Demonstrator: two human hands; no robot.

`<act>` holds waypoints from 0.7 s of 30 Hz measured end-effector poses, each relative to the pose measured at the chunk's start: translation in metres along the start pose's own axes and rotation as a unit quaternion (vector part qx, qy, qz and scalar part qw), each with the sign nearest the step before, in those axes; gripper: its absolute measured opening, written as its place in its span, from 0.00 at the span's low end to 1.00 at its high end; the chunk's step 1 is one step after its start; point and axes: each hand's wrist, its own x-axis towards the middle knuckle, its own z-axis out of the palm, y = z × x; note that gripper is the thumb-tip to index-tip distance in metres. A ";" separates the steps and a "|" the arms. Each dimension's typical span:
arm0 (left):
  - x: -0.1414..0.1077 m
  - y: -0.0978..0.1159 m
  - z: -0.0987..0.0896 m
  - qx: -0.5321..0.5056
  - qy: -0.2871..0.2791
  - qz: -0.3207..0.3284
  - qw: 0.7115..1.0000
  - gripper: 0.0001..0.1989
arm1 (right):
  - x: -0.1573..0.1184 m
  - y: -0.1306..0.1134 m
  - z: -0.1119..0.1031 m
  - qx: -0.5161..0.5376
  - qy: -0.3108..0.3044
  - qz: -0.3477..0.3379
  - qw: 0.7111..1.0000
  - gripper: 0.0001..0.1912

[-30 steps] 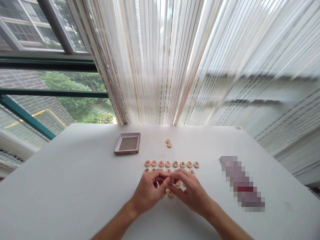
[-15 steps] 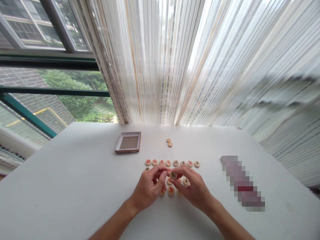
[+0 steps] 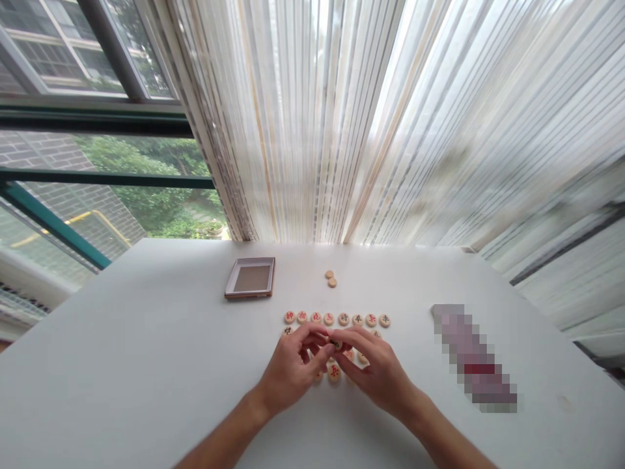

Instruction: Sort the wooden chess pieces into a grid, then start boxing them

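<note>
My left hand (image 3: 291, 366) and my right hand (image 3: 377, 360) meet above rows of round wooden xiangqi pieces. Between their fingertips is one xiangqi piece (image 3: 336, 344) with a black mark, tilted and partly covered by the fingers. Fingers of both hands are closed about it. Beyond the hands runs a straight row of pieces, with a red-marked piece (image 3: 290, 317) at its left end and a black-marked piece (image 3: 385, 320) at its right. Below the hands a red-marked piece (image 3: 334, 372) shows. My fingers hide several other pieces in the nearer rows.
An open shallow box (image 3: 250, 279) stands at the back left of the white table (image 3: 146, 365). Two blank-looking wooden discs (image 3: 331, 279) lie touching near the back. A pixelated pinkish item (image 3: 473, 358) lies to the right. Striped curtains (image 3: 303, 130) hang behind the table.
The held piece has turned, so its black character no longer faces me plainly. My left thumb and fingers have come in against it, and the right fingers have shifted slightly left.
</note>
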 end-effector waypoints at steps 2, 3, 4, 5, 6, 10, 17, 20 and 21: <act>0.000 0.000 0.000 0.006 0.010 0.001 1.000 0.09 | -0.001 0.000 0.000 0.006 -0.008 -0.004 1.000 0.20; 0.000 0.000 -0.001 0.010 0.013 0.002 1.000 0.09 | -0.001 0.000 0.000 0.007 -0.013 -0.003 1.000 0.21; 0.000 0.001 -0.001 0.012 0.014 0.002 1.000 0.09 | -0.001 -0.001 -0.001 0.008 -0.016 -0.001 1.000 0.22; 0.000 0.001 -0.001 0.014 0.014 0.002 1.000 0.09 | -0.001 -0.001 -0.001 0.008 -0.018 0.002 1.000 0.23; 0.000 0.001 -0.001 0.015 0.013 0.001 1.000 0.09 | -0.001 -0.001 -0.002 0.009 -0.019 0.006 1.000 0.23; 0.000 0.001 -0.001 0.027 0.014 0.009 1.000 0.10 | -0.001 -0.003 -0.003 0.012 -0.009 0.020 1.000 0.22; -0.001 0.000 0.001 0.061 0.008 0.048 0.997 0.11 | 0.001 -0.006 -0.003 0.050 0.010 0.091 0.995 0.13; -0.002 -0.002 0.001 0.090 0.008 0.064 0.994 0.11 | 0.003 -0.007 -0.004 0.073 -0.002 0.111 0.991 0.10; -0.003 -0.002 0.002 0.100 0.008 0.073 0.992 0.11 | 0.003 -0.007 -0.004 0.080 -0.005 0.116 0.990 0.10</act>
